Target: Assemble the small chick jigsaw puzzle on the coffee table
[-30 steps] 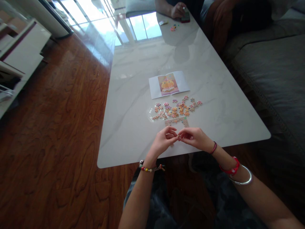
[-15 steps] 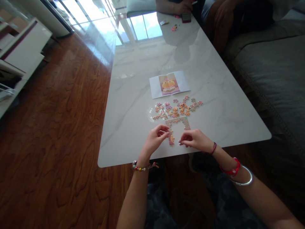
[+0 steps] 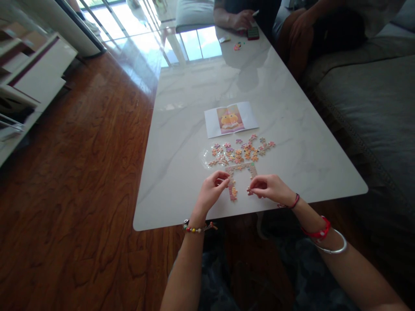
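Observation:
A partly joined jigsaw puzzle (image 3: 231,190) lies near the front edge of the table, with a top row and two sides around a bare middle. My left hand (image 3: 214,188) is at its left side, thumb and fingers curled toward each other; whether a piece is between the tips is hidden. At the lower right of the puzzle, my right hand (image 3: 267,188) pinches a small puzzle piece (image 3: 249,190) between thumb and fingers, and partly covers the right side. Loose puzzle pieces (image 3: 238,153) lie scattered just beyond the joined part.
Behind the loose pieces lies a creased paper sheet (image 3: 210,125) with a printed picture. The white marbled table (image 3: 181,172) reaches far back. Another person's hand (image 3: 243,19) is at its far end, by a dark red-edged object (image 3: 253,33). A sofa (image 3: 372,86) stands to the right.
My right hand has shifted slightly right with the puzzle piece, away from the left side. My left hand stays at the puzzle's left side. The view has tilted a little.

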